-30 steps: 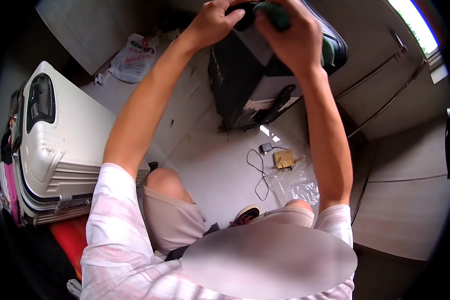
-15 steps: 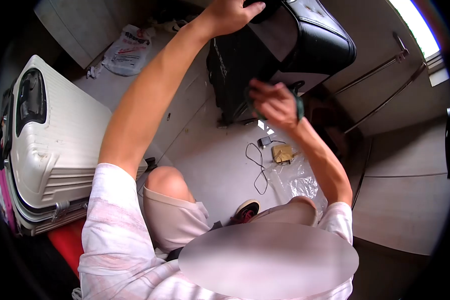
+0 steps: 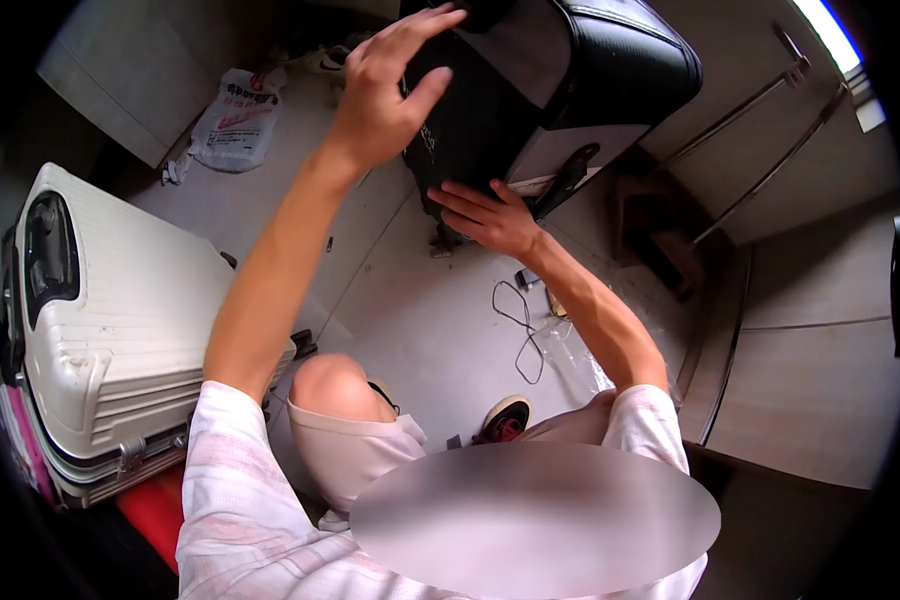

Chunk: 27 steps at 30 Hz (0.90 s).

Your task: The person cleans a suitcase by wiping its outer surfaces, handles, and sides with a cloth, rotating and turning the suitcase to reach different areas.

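A black and grey suitcase stands tilted on the floor at the top of the view, with a dark side handle. At its left edge is my left hand, thumb apart and fingers stretched out, with nothing held; whether the fingertips touch the case cannot be made out. My right hand lies with spread fingers against the lower part of the dark face, near a wheel. It holds nothing either. The suitcase's top runs out of view.
On the left stands a white hard-shell suitcase. A printed plastic bag lies on the floor beyond it. Below my right forearm are a black cable, an adapter and clear plastic wrapping. Cabinets line the right side.
My left hand has come down and left from the top of the black suitcase, its fingers now stretched out. My right hand has moved left, from beside the handle onto the dark face.
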Each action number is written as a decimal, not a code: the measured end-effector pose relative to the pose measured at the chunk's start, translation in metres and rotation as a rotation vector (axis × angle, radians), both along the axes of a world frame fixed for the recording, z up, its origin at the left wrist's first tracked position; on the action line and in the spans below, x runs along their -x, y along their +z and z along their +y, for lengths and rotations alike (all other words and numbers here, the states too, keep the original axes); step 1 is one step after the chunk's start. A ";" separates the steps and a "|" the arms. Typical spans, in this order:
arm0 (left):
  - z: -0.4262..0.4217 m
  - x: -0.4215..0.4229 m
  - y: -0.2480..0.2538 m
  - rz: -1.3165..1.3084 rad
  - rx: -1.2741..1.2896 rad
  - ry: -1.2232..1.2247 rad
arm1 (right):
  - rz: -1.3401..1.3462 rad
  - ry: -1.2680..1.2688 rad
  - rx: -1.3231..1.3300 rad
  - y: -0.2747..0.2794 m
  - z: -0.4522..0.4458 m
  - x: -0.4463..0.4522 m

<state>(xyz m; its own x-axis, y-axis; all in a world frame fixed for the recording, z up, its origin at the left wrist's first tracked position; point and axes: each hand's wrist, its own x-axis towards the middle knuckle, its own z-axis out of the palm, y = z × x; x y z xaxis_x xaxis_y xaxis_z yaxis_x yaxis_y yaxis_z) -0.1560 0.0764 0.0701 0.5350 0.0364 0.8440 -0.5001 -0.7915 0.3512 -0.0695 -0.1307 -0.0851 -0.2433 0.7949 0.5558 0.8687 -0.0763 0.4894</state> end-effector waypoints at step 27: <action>0.006 -0.090 0.046 -0.193 -0.191 -0.063 | 0.159 0.109 -1.075 0.224 -0.014 -0.052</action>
<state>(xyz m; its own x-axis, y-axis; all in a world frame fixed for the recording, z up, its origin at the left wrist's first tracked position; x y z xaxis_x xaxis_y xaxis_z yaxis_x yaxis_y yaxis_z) -0.0656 0.0821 0.1157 0.3600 -0.1608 0.9190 -0.5933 -0.7997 0.0925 -0.0171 -0.1446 0.1384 -0.1466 -0.1460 0.9784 0.9442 -0.3157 0.0943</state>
